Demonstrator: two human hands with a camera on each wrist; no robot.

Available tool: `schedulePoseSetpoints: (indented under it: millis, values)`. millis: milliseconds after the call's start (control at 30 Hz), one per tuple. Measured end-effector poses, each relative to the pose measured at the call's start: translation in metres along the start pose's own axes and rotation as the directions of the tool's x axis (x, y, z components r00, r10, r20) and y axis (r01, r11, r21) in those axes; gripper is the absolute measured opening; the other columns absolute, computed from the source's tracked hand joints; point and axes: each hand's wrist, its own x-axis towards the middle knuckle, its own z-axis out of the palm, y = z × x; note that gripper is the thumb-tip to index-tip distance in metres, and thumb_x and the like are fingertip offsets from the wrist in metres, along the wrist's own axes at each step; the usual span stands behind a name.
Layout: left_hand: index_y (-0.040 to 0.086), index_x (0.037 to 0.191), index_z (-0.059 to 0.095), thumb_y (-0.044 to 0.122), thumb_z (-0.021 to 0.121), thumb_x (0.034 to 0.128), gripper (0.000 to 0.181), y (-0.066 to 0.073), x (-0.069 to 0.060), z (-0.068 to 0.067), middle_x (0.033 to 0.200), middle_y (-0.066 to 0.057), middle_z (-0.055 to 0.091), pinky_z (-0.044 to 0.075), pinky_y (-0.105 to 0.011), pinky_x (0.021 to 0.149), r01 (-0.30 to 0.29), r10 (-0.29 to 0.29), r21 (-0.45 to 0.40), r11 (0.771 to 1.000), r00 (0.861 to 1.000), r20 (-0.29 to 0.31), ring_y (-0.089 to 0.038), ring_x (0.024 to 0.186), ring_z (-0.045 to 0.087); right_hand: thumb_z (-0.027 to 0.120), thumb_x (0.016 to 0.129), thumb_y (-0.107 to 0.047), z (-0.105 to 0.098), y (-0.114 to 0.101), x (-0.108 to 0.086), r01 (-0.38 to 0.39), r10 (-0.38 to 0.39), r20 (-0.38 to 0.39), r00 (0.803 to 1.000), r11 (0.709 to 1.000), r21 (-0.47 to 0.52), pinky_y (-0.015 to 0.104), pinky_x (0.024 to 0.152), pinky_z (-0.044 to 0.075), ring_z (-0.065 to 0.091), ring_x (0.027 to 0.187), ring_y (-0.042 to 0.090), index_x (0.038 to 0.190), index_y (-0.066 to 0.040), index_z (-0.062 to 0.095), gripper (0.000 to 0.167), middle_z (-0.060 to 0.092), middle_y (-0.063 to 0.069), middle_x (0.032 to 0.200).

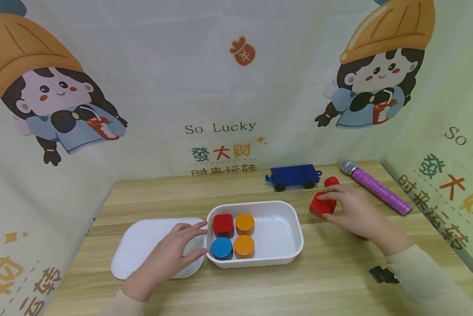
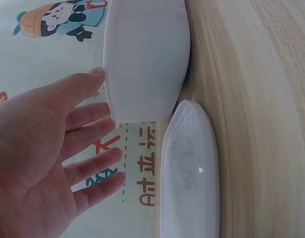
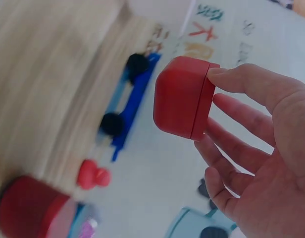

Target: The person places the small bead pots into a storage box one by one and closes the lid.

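Red round-cornered plastic block: right fingers pinching, best kept level; left fingers spread at white plastic box.

L hand: left of ctr., fingers spread, approx. straight, pointing right, thumb on near side. R hand: right side, slightly farther off, fingers pointing left, thumb-&-fingertip pinch. Arms, qty. 2: pale-sleeved, extended from near left & near right.
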Motion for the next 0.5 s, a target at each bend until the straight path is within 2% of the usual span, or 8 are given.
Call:
schedulePoseSetpoints:
  millis: [200, 433, 500]
  values:
    - [0.017, 0.136, 0.069, 0.037, 0.078, 0.0925, 0.048, 0.001, 0.000, 0.000, 0.151, 0.003, 0.059, 0.057, -0.048, 0.101, 0.002, -0.002, -0.011, 1.000, 1.000, 0.007, -0.024, 0.127, 0.056, 0.089, 0.081, -0.018, -0.002, -0.031, 0.003, 0.077, -0.077, -0.020, 0.997, 0.997, 0.009, 0.070, 0.101, 0.049, 0.058, 0.125, 0.045, 0.122, -0.012, 0.076, 0.043, 0.067, 0.016, 0.134]
    - [0.017, 0.136, 0.069, 0.038, 0.077, 0.0925, 0.049, 0.001, 0.001, -0.001, 0.151, 0.003, 0.059, 0.057, -0.048, 0.102, 0.017, -0.017, -0.006, 1.000, 1.000, 0.018, -0.024, 0.128, 0.056, 0.092, 0.076, -0.016, 0.009, -0.059, 0.010, 0.182, -0.181, -0.024, 0.983, 0.983, 0.011, 0.056, 0.095, 0.058, 0.062, 0.122, 0.036, 0.120, -0.013, 0.077, 0.046, 0.069, 0.011, 0.132]
    - [0.017, 0.136, 0.069, 0.038, 0.077, 0.0926, 0.049, 0.001, 0.001, -0.002, 0.151, 0.002, 0.059, 0.057, -0.048, 0.102, 0.015, -0.015, 0.000, 1.000, 1.000, 0.018, -0.024, 0.128, 0.056, 0.092, 0.076, -0.017, 0.014, -0.065, 0.012, 0.202, -0.202, -0.012, 0.979, 0.979, 0.006, 0.058, 0.098, 0.056, 0.062, 0.123, 0.035, 0.120, -0.014, 0.077, 0.046, 0.070, 0.009, 0.132]
